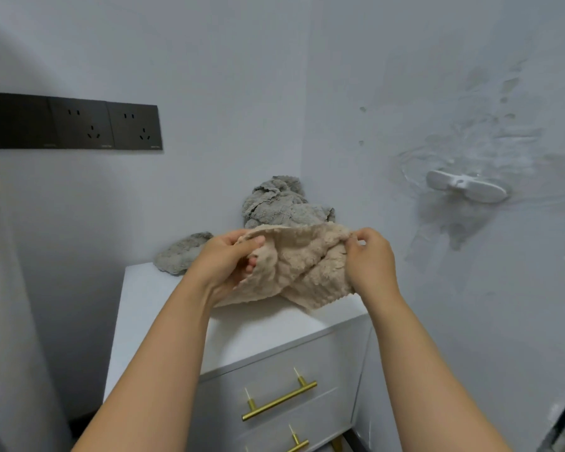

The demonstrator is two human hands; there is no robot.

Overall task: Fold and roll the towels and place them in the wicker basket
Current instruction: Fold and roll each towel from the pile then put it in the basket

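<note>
Beige towel (pixel 302 265) — gripped by both hands — hangs above white cabinet (pixel 242 334).

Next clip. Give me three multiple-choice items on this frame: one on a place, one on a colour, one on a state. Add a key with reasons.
1. Where do the grey towels lie?
A. in an open drawer
B. on top of the white cabinet, toward the wall corner
C. on the floor

2. What colour is the held towel?
A. blue
B. black
C. beige

3. What state is the held towel in?
A. crumpled and unfolded, gripped by the left hand and the right hand
B. rolled into a tight cylinder
C. spread flat with no hand on it

Key:
1 B: the grey heaps sit on the cabinet top behind the hands.
2 C: the cloth between the hands is pale beige.
3 A: it hangs bunched between the fingers of both hands.
</note>
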